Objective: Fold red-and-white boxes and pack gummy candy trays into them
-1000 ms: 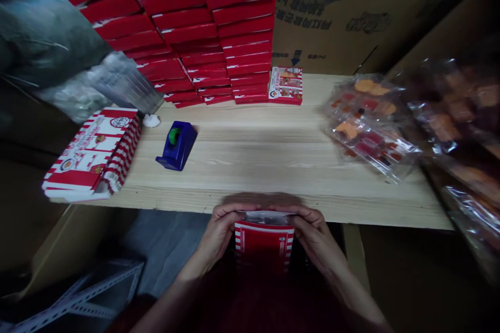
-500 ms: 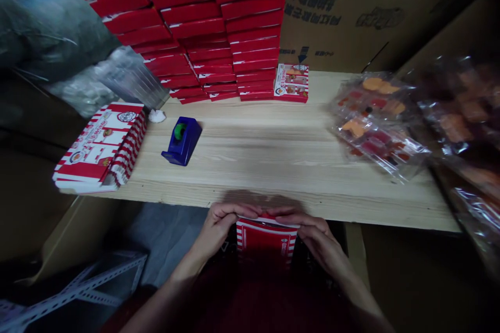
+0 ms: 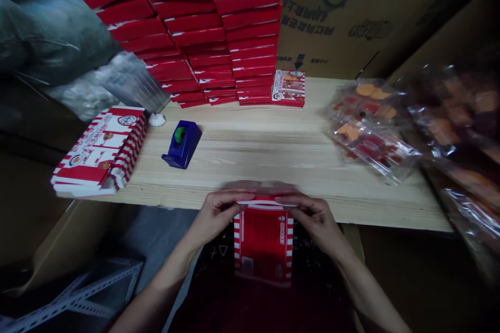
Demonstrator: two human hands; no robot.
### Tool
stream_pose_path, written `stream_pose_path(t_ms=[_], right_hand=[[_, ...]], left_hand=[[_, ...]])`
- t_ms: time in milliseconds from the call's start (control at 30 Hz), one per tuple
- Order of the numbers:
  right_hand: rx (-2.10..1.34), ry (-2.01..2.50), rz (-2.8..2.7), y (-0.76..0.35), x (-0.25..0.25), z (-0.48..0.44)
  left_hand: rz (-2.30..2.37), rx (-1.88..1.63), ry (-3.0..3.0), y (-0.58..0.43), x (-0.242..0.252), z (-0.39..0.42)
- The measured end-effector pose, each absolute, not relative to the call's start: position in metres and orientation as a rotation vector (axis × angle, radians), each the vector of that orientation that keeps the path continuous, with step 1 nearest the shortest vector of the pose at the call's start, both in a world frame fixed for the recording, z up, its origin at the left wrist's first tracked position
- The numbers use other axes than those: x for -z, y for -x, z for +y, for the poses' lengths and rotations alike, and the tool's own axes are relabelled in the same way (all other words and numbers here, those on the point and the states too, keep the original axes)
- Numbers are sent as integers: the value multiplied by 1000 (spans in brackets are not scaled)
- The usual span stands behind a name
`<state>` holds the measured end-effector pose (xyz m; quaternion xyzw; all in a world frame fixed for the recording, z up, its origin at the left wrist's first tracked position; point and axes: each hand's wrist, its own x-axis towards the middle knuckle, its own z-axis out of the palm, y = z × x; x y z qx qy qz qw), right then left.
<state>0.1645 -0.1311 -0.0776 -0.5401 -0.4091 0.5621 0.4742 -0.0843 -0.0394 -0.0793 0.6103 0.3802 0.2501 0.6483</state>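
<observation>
Head view: left hand and right hand each pinch the red striped box at its top flap; press evenly across the fold, holding the box square.

The person's left hand and right hand are bare, as are both forearms, with no sleeves, rings or watch showing. Dark red clothing covers the lap.

Red striped box now lifted higher toward counter edge, more of its front showing; top flap pressed flat under left hand and right hand.
</observation>
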Motion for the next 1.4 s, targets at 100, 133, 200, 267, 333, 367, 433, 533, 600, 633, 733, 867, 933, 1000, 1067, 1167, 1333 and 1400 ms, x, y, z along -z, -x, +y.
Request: stream_pose_path(t_ms=[100, 133, 200, 267, 333, 367, 433, 533, 600, 633, 733, 867, 933, 1000, 1067, 1167, 1333, 1400], right_hand=[[-1500, 1334, -929, -164, 84, -137], [-1535, 1348, -928, -164, 86, -140], [-1588, 1366, -988, -165, 86, -142], [-1616, 1361, -1071, -168, 79, -138], [-1627, 1351, -1129, -171, 68, -129], [-1638, 1347, -1146, -172, 63, -124], [-1691, 1338, -1171, -173, 55, -115], [-1805, 1327, -1133, -172, 52, -108], [-1810, 1339, -1076, -171, 54, -105], [-1799, 1347, -1045, -171, 56, -105], [-1782, 1369, -967, -170, 60, -103], [-1777, 1376, -961, -170, 62, -104], [-1769, 1388, -962, -170, 62, -106], [-1790, 1389, -925, -170, 61, -108], [-1839, 1353, -871, -170, 59, -111], [-1861, 1315, -871, -170, 58, -116], [-1836, 1351, -914, -173, 60, -119], [-1859, 1341, -927, -174, 59, -116]], left_hand=[[918, -481, -1278, 89, 85, -45], [930, -448, -1265, 91, 87, -48], [921, -398, -1294, 96, 87, -51], [879, -372, -1346, 96, 81, -48], [846, -345, -1382, 94, 70, -41], [833, -325, -1396, 92, 64, -37], [793, -273, -1410, 87, 54, -28], [684, -207, -1438, 83, 47, -17], [632, -175, -1484, 81, 46, -13], [624, -166, -1504, 80, 47, -11], [642, -167, -1519, 77, 51, -10], [689, -193, -1501, 75, 60, -13], [705, -207, -1479, 75, 64, -14], [716, -208, -1470, 76, 66, -13], [724, -185, -1490, 77, 65, -12], [705, -156, -1563, 77, 62, -12], [714, -169, -1658, 77, 53, -14], [706, -137, -1668, 77, 49, -13]])
